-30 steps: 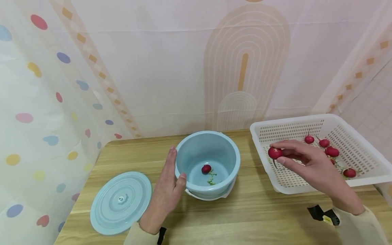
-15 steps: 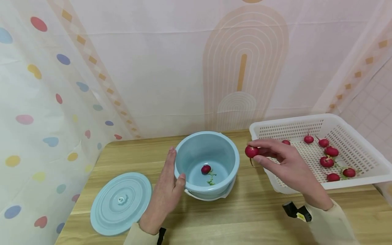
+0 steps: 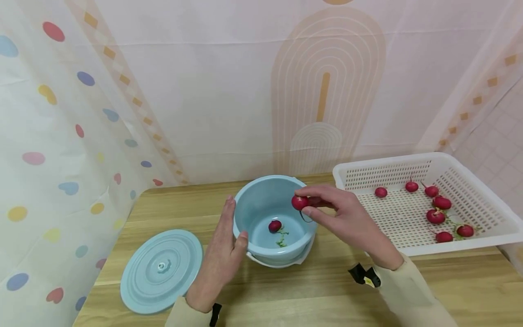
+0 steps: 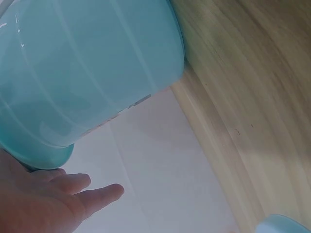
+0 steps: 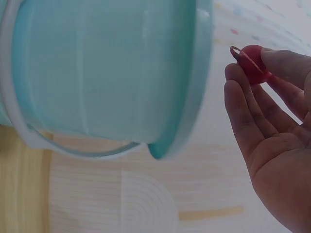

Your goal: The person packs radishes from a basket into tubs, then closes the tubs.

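Observation:
My right hand (image 3: 347, 218) pinches a red radish (image 3: 300, 202) between thumb and fingertips, over the right side of the light-blue bucket (image 3: 241, 204). The thin root of this radish (image 5: 253, 64) shows in the right wrist view. Inside the bucket, on its floor, lies another radish (image 3: 275, 226) with a bit of green stem beside it. My left hand (image 3: 220, 259) rests against the bucket's left rim, fingers straight. In the left wrist view those fingers (image 4: 99, 198) extend past the rim, and nothing is gripped.
The round blue lid (image 3: 161, 271) lies on the wooden table (image 3: 310, 290) left of the bucket. A white slotted basket (image 3: 408, 159) on the right holds several radishes (image 3: 436, 216). A patterned curtain (image 3: 212, 91) hangs behind the table.
My right hand has carried the radish leftward from above the white basket to above the bucket. The left hand and the bucket have stayed in place.

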`<state>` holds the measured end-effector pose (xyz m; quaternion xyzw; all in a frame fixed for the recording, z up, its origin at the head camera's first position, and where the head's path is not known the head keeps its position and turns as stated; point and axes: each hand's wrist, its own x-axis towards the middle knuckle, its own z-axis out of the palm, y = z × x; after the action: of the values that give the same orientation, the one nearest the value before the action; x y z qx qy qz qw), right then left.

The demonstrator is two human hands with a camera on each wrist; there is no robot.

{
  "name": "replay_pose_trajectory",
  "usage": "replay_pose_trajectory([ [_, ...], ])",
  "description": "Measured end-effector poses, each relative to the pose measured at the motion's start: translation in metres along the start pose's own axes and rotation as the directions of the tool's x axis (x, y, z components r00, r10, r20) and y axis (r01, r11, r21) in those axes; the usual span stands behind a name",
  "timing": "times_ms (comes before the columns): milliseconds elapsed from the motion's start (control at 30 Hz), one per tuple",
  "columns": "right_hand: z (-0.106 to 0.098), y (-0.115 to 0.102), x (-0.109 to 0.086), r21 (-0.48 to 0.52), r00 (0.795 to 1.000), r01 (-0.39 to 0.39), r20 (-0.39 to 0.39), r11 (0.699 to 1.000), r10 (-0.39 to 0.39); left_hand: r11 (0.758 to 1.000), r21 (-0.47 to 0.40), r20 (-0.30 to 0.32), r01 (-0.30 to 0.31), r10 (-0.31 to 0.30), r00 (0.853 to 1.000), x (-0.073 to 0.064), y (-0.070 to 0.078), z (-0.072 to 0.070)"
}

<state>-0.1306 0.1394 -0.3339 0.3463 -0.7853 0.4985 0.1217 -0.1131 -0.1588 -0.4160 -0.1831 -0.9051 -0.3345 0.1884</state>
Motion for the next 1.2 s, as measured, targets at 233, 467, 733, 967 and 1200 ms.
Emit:
replay_pose_trajectory([
  [233, 0.018, 0.011, 0.015, -0.079, 0.991, 0.064, 0.124, 0.995, -0.053, 1.000, 0.008, 0.004, 0.004, -0.004, 1.000, 0.000, 0.000, 0.000],
  [467, 0.026, 0.019, 0.022, -0.267, 0.974, 0.095, 0.226, 0.959, -0.033, 1.000, 0.006, 0.003, 0.001, -0.001, 1.000, 0.001, 0.000, 0.001],
  [733, 0.031, 0.018, 0.025, -0.381, 0.950, 0.087, 0.309, 0.920, 0.038, 1.000, -0.005, 0.001, -0.008, 0.008, 1.000, 0.001, -0.001, 0.001],
  [967, 0.027, 0.013, 0.022, -0.405, 0.940, 0.089, 0.335, 0.910, 0.058, 1.000, -0.019, -0.005, -0.013, 0.013, 1.000, 0.001, -0.001, 0.000],
  [1200, 0.000, -0.001, 0.010, -0.333, 0.967, 0.098, 0.253, 0.938, -0.011, 1.000, -0.016, -0.009, -0.010, 0.010, 1.000, 0.001, -0.001, 0.001],
])
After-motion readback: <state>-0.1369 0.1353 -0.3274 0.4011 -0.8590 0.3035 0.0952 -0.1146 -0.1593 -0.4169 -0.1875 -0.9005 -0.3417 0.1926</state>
